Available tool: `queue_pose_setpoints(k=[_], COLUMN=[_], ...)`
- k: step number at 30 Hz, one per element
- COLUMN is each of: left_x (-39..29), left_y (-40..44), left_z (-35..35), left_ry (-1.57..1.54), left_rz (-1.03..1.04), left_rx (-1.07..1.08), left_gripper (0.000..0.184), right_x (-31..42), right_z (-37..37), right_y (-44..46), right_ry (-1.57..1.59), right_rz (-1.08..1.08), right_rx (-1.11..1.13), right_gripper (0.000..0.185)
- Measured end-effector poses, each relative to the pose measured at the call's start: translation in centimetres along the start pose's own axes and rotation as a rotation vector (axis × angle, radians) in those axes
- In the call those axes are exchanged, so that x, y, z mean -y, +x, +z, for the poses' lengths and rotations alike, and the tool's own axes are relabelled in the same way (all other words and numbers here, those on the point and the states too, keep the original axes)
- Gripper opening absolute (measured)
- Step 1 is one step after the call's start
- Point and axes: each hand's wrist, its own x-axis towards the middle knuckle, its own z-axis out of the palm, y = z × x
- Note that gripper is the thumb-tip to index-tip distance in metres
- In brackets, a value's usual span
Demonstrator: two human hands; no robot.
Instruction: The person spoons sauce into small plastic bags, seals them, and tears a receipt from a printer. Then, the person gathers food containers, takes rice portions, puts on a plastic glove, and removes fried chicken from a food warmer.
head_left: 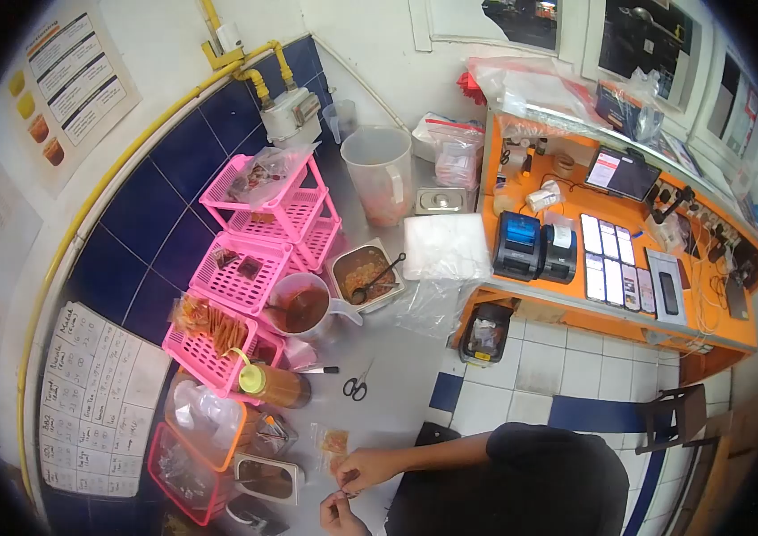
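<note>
Near the bottom centre, my right hand (363,470) and my left hand (340,515) meet over the metal counter, fingertips pinched close together. What they hold between them is too small to make out. Just above my right hand, a small clear packet (334,442) with orange-yellow contents lies on the counter. Black-handled scissors (356,387) lie farther up, beside a black marker (317,370). A bottle of brown sauce (283,386) with a yellow-green cap lies to the left. A metal container (269,480) with dark contents is left of my hands.
Pink baskets (241,272) line the left wall. Behind stand a jug of red sauce (300,306), a metal tray with a ladle (366,274), white plastic bags (447,246) and a large jug (377,174). An orange desk (522,232) holds printers and phones.
</note>
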Motion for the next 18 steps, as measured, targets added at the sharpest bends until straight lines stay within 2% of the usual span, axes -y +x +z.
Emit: queue_pose_setpoints(k=[3,8,13,16,18], left_x=[0.7,0.7,0.0,0.0,0.8], left_y=[-0.7,-2.0,-2.5,-1.9,-0.9], left_z=[0.4,1.7,3.3,4.5,5.2], left_ry=[-0.047,-0.123,-0.244,-0.01,-0.079], left_rz=[-0.031,-0.034,0.0,0.075,0.108], left_rx=[0.029,-0.006,-0.087,-0.136,-0.154], left_gripper=[0.018,0.016,0.018,0.023,0.027], right_x=[1.5,1.3,0.9,1.0,0.8], right_z=[-0.6,-1.1,-3.3,-5.3,-7.3], right_y=[-1.3,-3.2,-5.2,-6.3,-7.5], right_ry=[-0.159,-0.2,-0.197,-0.201,-0.202], right_rz=[-0.056,0.09,0.089,0.031,-0.019], right_rx=[-0.021,-0.035,-0.089,-0.17,-0.256], right_gripper=[0.021,0.02,0.021,0.022,0.022])
